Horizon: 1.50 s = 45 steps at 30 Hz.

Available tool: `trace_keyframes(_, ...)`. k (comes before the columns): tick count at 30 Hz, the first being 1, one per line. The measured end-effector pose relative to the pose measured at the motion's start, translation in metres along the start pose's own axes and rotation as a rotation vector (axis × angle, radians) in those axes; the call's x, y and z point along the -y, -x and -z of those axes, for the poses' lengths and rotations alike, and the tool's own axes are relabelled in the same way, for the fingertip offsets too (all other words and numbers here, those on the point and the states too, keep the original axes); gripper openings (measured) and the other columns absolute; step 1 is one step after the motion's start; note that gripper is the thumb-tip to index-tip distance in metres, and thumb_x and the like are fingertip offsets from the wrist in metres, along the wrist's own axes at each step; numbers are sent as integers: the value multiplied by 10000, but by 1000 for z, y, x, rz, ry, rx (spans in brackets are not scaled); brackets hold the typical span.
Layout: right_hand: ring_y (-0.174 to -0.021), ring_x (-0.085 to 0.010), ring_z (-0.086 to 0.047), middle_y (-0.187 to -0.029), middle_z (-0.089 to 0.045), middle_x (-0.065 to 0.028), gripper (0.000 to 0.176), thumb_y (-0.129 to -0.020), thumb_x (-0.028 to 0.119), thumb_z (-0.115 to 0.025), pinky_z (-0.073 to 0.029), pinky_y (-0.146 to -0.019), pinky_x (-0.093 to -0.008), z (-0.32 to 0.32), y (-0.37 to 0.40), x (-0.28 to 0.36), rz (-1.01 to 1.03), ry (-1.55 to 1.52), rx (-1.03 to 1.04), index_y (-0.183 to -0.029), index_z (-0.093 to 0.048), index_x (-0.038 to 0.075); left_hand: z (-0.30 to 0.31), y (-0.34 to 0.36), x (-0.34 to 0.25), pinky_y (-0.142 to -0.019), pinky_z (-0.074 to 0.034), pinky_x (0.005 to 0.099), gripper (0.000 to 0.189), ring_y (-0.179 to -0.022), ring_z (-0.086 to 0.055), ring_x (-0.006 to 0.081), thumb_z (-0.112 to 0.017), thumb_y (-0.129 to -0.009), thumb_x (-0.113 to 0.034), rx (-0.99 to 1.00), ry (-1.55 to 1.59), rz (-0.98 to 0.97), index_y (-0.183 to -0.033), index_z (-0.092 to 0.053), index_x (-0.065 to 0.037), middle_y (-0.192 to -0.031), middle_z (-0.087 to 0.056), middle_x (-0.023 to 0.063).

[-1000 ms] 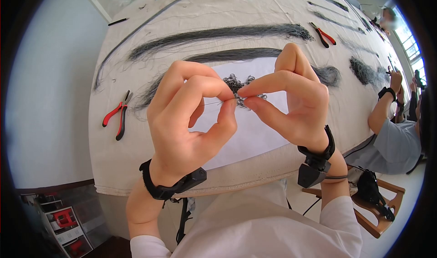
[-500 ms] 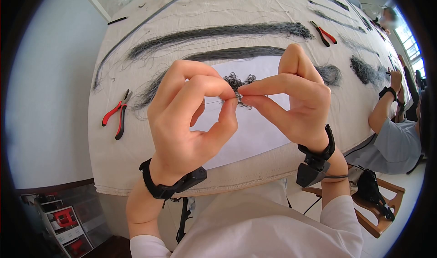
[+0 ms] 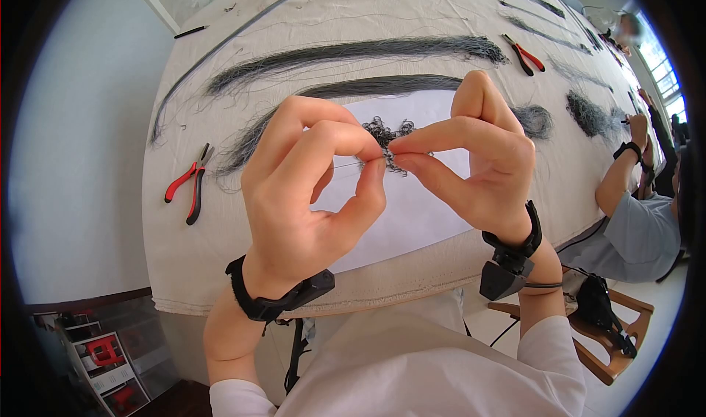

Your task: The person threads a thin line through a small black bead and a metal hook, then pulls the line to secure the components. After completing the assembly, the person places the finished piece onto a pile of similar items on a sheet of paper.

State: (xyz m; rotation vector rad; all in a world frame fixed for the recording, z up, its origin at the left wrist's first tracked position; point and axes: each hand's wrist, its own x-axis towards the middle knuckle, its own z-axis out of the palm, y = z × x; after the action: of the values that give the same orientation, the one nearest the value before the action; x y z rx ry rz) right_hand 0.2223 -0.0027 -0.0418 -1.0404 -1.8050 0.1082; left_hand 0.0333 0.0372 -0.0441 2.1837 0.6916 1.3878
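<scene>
My left hand (image 3: 316, 170) is closed in a pinch on a thin wire (image 3: 346, 165), which runs out to the left from the fingertips. Close beside it, my right hand (image 3: 471, 152) pinches near the same spot, thumb against index finger; a tiny bit of the wire seems to lie between them, mostly hidden. Behind the fingertips a small pile of dark curled wire pieces (image 3: 379, 132) rests on a white sheet of paper (image 3: 397, 229). Both hands are above this paper.
Red-handled pliers (image 3: 193, 185) lie at the left, and more pliers (image 3: 525, 55) at the back right. Long bundles of grey wire (image 3: 353, 56) stretch across the cloth-covered table (image 3: 243, 255). Another person's arm (image 3: 625, 170) is at the right edge, near a wooden chair (image 3: 618, 336).
Both hands stay nearly in place over the paper. My fingertips have shifted very slightly to the right, still pinching the wire.
</scene>
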Motion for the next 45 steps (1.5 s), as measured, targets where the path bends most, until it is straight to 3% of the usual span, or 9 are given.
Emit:
trace_keyframes(22,-671,-135,-399,-729,-395,-7,274,-547,-56,-764,-346,-560,-238,-1,1,4,-8,42,37,-801,-720,36,-2,0,0,-406,-271,199,199,-484,-360,47,-716,-648,43,-7,-19,-7,-788,-641,-77,-861,-583,11)
trace_keyframes(32,-668,-141,-390,-718,-441,-12,268,-562,-44,-743,-316,-565,-247,-1,0,0,42,47,23,-815,-716,38,0,1,1,-407,-278,196,207,-481,-383,43,-711,-665,68,11,-21,-30,-799,-646,-75,-874,-577,11)
trace_keyframes(40,-697,-157,-352,-704,-453,5,256,-555,-7,-724,-272,-607,-272,13,-8,2,81,127,46,-803,-723,57,2,-1,0,-544,-438,247,219,-650,-533,142,-691,-669,92,12,-70,-49,-823,-651,-59,-847,-510,41)
trace_keyframes(45,-698,-158,-347,-710,-445,6,227,-587,-7,-738,-266,-610,-271,18,-8,-1,28,110,87,-801,-726,70,3,-1,0,-532,-428,243,222,-640,-524,135,-686,-662,95,31,-89,-56,-822,-652,-56,-857,-506,45)
